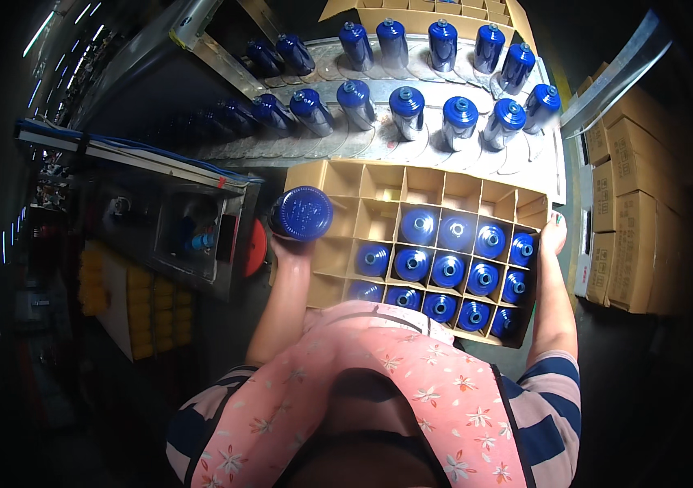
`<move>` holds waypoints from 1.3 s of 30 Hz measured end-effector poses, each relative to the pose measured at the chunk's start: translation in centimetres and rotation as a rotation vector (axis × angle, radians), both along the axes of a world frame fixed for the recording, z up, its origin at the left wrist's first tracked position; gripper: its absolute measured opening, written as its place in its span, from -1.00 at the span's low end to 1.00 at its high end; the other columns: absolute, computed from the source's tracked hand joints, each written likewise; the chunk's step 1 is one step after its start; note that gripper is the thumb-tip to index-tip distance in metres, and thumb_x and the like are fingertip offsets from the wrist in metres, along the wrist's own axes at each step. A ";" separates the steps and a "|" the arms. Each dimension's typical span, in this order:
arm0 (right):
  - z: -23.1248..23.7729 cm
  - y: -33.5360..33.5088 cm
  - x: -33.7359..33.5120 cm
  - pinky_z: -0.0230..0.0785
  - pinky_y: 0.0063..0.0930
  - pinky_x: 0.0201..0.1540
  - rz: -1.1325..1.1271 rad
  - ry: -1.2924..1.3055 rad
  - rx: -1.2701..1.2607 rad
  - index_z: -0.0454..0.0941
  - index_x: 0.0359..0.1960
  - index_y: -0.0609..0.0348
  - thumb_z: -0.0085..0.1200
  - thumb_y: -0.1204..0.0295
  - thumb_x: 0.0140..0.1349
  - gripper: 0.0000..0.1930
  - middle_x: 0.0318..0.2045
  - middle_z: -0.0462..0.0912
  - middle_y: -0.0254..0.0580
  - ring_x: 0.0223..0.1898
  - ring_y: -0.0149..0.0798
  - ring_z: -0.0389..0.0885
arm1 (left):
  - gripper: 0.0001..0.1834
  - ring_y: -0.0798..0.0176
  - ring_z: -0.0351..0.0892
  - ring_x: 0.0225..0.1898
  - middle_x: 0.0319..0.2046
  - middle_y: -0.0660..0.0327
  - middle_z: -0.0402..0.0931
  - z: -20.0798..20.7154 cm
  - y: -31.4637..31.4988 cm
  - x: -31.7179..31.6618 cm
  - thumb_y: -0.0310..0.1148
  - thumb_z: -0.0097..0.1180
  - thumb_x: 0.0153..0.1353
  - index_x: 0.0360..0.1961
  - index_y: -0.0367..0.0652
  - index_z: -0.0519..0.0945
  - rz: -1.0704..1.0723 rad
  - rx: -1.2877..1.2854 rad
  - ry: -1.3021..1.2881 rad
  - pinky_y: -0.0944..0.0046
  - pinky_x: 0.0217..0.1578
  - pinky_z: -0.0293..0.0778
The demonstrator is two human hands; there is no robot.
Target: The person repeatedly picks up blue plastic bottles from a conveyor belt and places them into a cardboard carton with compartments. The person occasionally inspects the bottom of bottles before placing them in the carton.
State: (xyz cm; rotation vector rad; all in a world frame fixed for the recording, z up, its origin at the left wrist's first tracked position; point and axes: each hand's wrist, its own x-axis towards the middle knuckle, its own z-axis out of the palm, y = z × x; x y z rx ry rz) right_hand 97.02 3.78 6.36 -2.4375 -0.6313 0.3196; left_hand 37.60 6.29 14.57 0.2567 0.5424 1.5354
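My left hand [292,244] is closed around a blue glass bottle [306,214], its round base facing up, beside the left wall of a divided cardboard box [346,224]. Much of that hand is hidden behind the bottle. At the box's right edge, my right hand [553,233] grips the cardboard wall [532,213], with most of its fingers out of sight. Several blue bottles [447,271] stand upright in the near and right compartments, necks up. The far row and several left compartments hold no bottle.
Beyond the box, several blue bottles [406,112] stand in two rows on a metal conveyor [509,171]. Another divided carton [411,11] sits at the far side. Stacked cardboard boxes [643,215] are on the right. A metal-framed machine [200,236] and a yellow stack [143,309] are on the left.
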 end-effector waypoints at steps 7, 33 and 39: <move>2.8 -0.3 -4.7 0.43 -0.30 -0.04 0.132 0.064 0.393 0.58 0.02 0.10 -0.12 0.26 0.43 -0.70 -0.15 0.70 -0.15 -0.06 -0.17 0.64 | -0.52 0.14 0.43 0.18 0.09 0.15 0.52 -0.6 -2.7 -2.3 -0.12 -0.26 0.40 0.13 -0.21 0.46 -0.029 0.069 -0.377 0.09 0.26 0.27; 25.6 -0.8 -35.6 0.04 -0.75 -0.51 0.895 1.444 0.477 0.26 0.35 0.13 -0.07 0.05 0.40 -0.40 -0.27 0.58 -0.40 -0.54 -0.61 0.39 | -0.40 0.02 0.60 -0.32 -0.12 0.02 0.56 7.4 -0.9 5.8 0.08 -0.36 0.37 0.07 -0.19 0.47 -0.200 -0.183 0.695 0.12 -0.66 0.48; 25.6 -1.2 -34.7 0.00 -0.74 -0.52 0.920 1.450 0.481 0.24 0.37 0.12 -0.12 0.00 0.41 -0.38 -0.31 0.58 -0.41 -0.55 -0.62 0.38 | -0.44 0.06 0.60 -0.35 -0.15 0.03 0.57 6.2 -1.2 5.4 0.06 -0.29 0.37 0.03 -0.18 0.49 -0.227 -0.197 0.302 0.17 -0.64 0.49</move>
